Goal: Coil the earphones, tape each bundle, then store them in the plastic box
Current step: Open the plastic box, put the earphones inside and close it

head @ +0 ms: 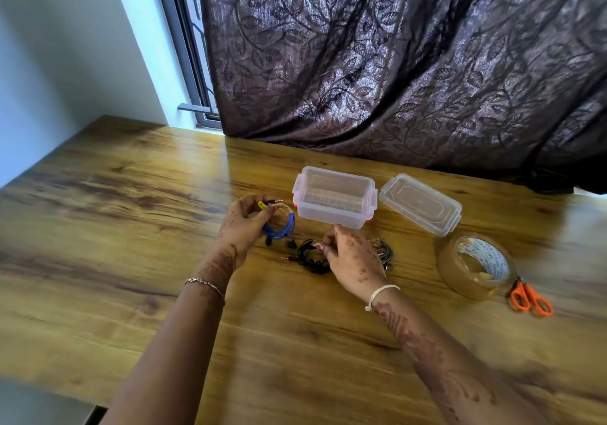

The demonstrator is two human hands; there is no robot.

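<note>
While the left hand (244, 222) holds the blue coil (281, 229) just above the desk (131, 244), with fingers and thumb curled round its left side, the box (333, 216) stands open just beyond it and to the right. From here the two look nearly touching. The box's long axis runs across the desk, left to right. The coil sits off its left short end, so the way in is up over the rim and rightward. The left hand is plainly the nearer one to the opening. A plug and a yellow tag stick out at the top of the blue coil. A clear band seems to cross it there, probably tape, but blur prevents certainty. The right hand (353, 262) is lower, its fingertips pinching the black coil (308, 257), which lies flat on the desk in front of the box. A third, darker bundle (386, 250) lies just behind that hand, partly hidden. The lid (420, 203) is off, right of the box. The tape roll (473, 265) and scissors (530, 298) lie further right, just beside each other. Nothing shows inside the box. Judgement: storing is about to start, blue coil first.
</note>
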